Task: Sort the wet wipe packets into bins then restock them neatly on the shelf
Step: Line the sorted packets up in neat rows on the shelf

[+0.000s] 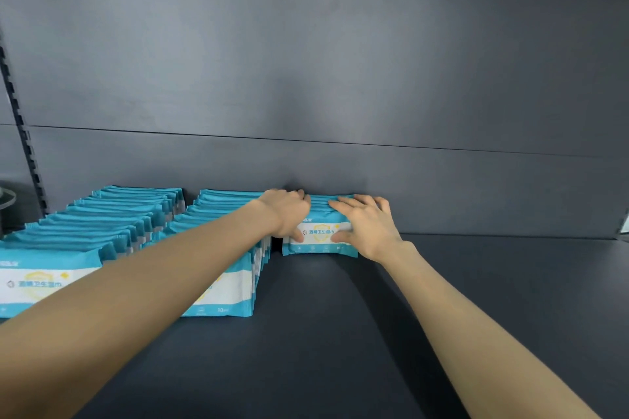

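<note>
Far left edge: slotted upright. Lower left: left row of teal-and-white wipe packets, standing on edge, running front to back. Just beside it: middle row, packed the same way, partly behind the left forearm. Centre: left hand grips the left end of the short row, thumb on its front face. Short row stands against the back panel. Right hand clasps its right end, fingers spread over the top. All rows stand on the dark shelf.
</note>
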The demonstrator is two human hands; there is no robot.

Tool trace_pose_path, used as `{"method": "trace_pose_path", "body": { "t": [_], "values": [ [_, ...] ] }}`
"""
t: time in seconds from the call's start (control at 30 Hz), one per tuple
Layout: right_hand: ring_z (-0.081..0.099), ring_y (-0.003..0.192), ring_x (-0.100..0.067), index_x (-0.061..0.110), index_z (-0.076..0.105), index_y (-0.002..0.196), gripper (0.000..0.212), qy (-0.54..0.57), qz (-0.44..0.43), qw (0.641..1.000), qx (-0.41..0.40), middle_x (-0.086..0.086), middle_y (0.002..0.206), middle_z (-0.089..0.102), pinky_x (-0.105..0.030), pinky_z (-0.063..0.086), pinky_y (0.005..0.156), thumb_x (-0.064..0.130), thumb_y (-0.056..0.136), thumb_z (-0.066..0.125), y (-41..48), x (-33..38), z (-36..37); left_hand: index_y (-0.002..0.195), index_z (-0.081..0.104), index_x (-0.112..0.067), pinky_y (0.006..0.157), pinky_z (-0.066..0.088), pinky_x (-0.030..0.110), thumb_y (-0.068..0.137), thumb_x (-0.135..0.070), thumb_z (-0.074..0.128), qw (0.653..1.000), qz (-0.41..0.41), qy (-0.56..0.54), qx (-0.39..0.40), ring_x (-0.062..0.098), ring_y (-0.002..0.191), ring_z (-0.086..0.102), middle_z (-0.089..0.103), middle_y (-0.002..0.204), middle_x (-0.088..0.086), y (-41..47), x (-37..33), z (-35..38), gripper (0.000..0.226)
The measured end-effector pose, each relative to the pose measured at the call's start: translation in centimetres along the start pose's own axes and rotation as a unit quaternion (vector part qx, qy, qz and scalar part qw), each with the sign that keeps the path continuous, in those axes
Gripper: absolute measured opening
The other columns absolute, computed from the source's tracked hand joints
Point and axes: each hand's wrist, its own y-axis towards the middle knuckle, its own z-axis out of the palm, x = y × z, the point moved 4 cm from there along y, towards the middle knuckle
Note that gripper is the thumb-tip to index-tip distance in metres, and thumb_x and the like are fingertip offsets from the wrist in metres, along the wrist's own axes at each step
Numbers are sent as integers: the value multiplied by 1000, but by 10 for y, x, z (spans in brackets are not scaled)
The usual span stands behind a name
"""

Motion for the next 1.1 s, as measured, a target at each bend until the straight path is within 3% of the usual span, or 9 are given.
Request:
{"method": "trace_pose_path", "body": {
  "t": [0.27,0.4,0.57,0.67,0.9,1.1],
  "values": [
    [15,145,-24,29,19,151,67,-29,7,999,41,5,159,19,-43,8,115,47,94,50,0,4,2,140,34,-3,99,44,41,87,-44,62,1000,-12,3,4,30,125,48,39,145,13,4,0,3,73],
    [14,145,-26,27,20,150,67,-35,19,997,66,1,158,18,-43,9,115,43,94,52,1,9,-1,142,33,-7,102,40,42,88,-39,60,1000,-10,-3,10,27,132,39,33,147,9,1,0,-2,68],
    [15,142,-30,23,26,148,68,5,47,995,92,-7,159,11,-43,16,113,30,89,59,2,19,-22,133,48,-11,97,39,44,88,-39,61,999,-19,-47,4,29,128,38,33,143,11,-11,7,-23,54],
    [17,141,-32,21,28,148,65,28,61,996,64,-7,159,11,-44,20,111,27,90,58,-6,22,-49,136,45,-13,98,41,42,90,-39,59,996,-21,-79,-28,29,125,41,42,136,10,-27,12,-46,55],
    [13,142,-28,19,28,148,57,43,47,998,-22,-7,158,12,-42,22,111,26,96,52,-70,33,-116,145,31,-22,102,32,40,93,-39,53,980,-37,-133,-146,27,131,34,40,141,7,-106,-5,-97,59],
    [17,141,-26,20,32,146,55,81,27,992,-87,-5,158,16,-40,26,110,30,96,53,-167,29,-150,142,38,-20,102,32,38,91,-39,57,945,-53,-184,-264,26,126,39,45,137,4,-201,-69,-118,58]
  ]
}}
